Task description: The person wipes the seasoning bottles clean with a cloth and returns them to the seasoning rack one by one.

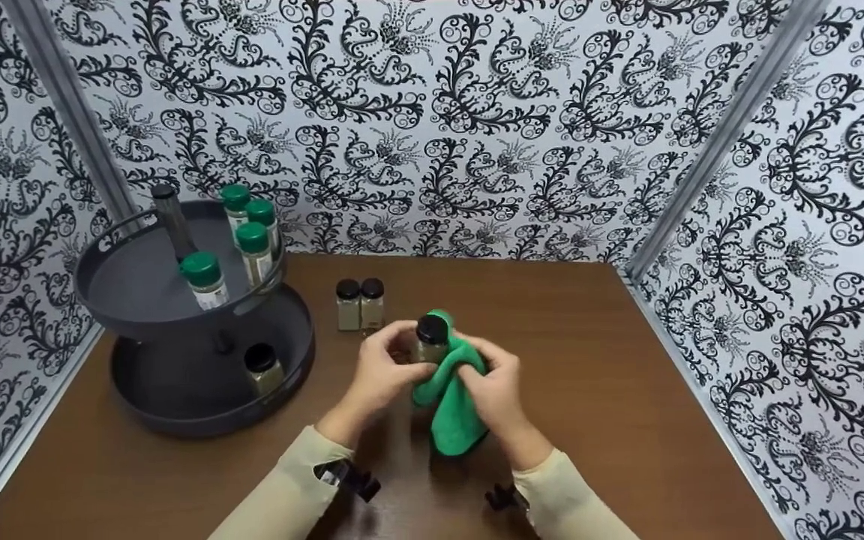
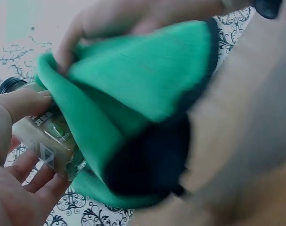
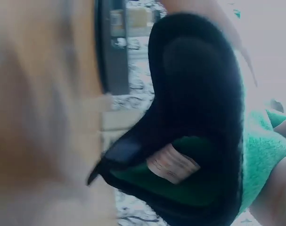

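Note:
A spice jar (image 1: 432, 341) with a black lid is held upright by my left hand (image 1: 387, 367), thumb on the near side and fingers behind it. The left wrist view shows the jar's clear body (image 2: 51, 136) with a printed label between thumb and fingers. My right hand (image 1: 496, 382) grips a green cloth (image 1: 458, 420) and holds it against the jar's right side. The cloth hangs down below both hands, its dark edging and a white tag (image 3: 172, 164) visible in the right wrist view. Part of the jar is hidden behind the cloth.
Two black-lidded jars (image 1: 361, 304) stand side by side behind my left hand. At left is a two-tier dark tray (image 1: 132, 322). Its upper tier carries several green-capped bottles (image 1: 254, 251) and a tall dark grinder (image 1: 172, 221); one black-lidded jar (image 1: 263, 367) sits on the lower tier.

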The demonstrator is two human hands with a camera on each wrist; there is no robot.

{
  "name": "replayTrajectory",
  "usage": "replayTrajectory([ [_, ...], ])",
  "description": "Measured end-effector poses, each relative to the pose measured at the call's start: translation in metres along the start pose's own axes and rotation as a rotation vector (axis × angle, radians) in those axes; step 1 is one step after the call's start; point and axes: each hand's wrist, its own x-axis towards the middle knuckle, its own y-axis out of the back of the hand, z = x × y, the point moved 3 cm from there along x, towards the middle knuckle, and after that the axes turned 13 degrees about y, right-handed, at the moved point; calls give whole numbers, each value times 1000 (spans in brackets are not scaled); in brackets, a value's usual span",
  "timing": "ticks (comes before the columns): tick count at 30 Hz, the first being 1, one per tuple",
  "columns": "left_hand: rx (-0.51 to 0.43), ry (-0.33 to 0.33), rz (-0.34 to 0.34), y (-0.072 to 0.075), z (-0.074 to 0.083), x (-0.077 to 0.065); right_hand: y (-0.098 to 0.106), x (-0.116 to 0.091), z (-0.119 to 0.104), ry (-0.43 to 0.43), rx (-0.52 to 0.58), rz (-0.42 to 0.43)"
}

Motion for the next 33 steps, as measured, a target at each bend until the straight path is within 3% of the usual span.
replayTrajectory([
  [4,-24,-14,-17,0,2,0,0,-2,2,36,-4,-3],
  [11,-74,-34,43,11,15,-1,-13,-13,24,-80,-25,-87],
  [14,-39,-35,6,9,14,-1,-9,-9,13,-11,-50,-67],
  [18,6,-36,-64,5,13,-1,-1,1,-7,181,-62,-11],
  [21,-6,-28,-69,4,12,-2,-1,0,-10,255,-44,-2],
  [23,-24,-20,-41,7,14,-1,-6,-3,-3,227,-26,-19],
  [28,-67,5,22,16,19,-1,-17,-15,21,54,-16,-67],
  [31,-56,2,2,18,20,-1,-15,-13,15,54,8,-69],
  [33,-48,-8,-24,18,20,-1,-12,-9,3,105,23,-62],
])
